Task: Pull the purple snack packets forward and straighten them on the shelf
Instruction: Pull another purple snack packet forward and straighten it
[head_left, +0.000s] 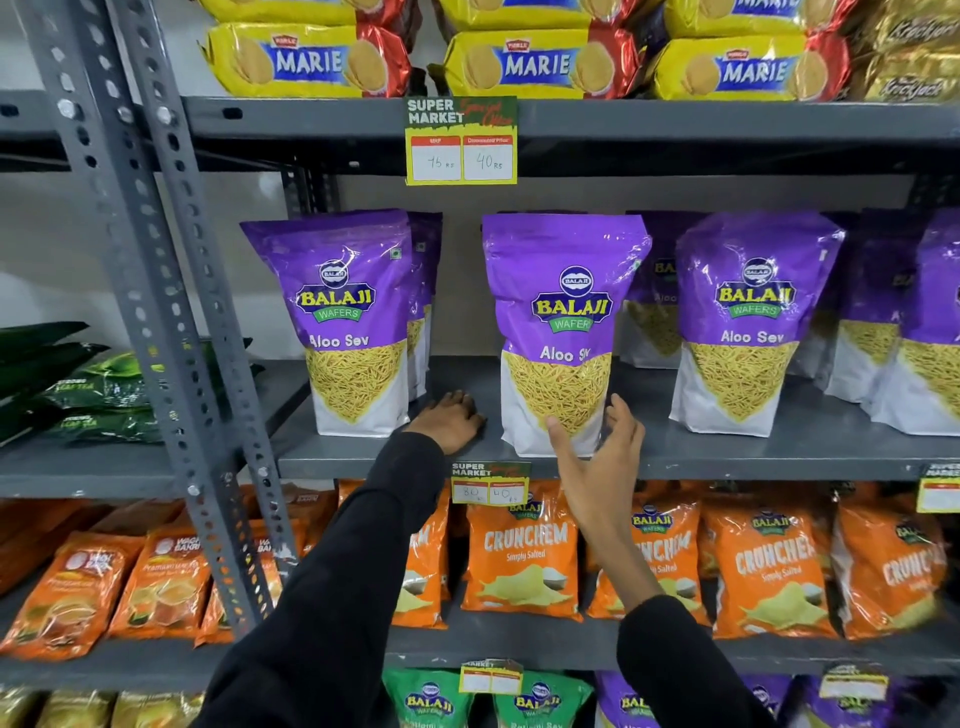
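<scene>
Nearest, two dark sleeves rise from the bottom of the frame toward the grey shelf (727, 457) at mid-height; the right hand (597, 457) is spread wide, thumb across the lower front of the middle purple packet (563, 332) and fingers curled round its right edge, so the grip is cupped loosely on the pouch and I cannot tell whether it presses firmly; the left hand (449, 421) lies palm down on the bare shelf just left of that packet, fingers bent, holding nothing. The middle packet stands at the shelf's front lip, centre of the frame, long axis vertical, printed face toward the camera and turned slightly to the right, its top leaning a little left; the left purple packet (353, 322) and the right purple packet (753, 322) stand a bit further back, also upright and facing forward, with more purple pouches partly hidden behind them. The likely risk is a topple: the pouch is tall on a narrow base at the very edge, and a push low on one side could tip it off onto the orange packets (524, 561) below, or twist it further askew. Farthest, yellow biscuit packs (540, 62) fill the top shelf.
</scene>
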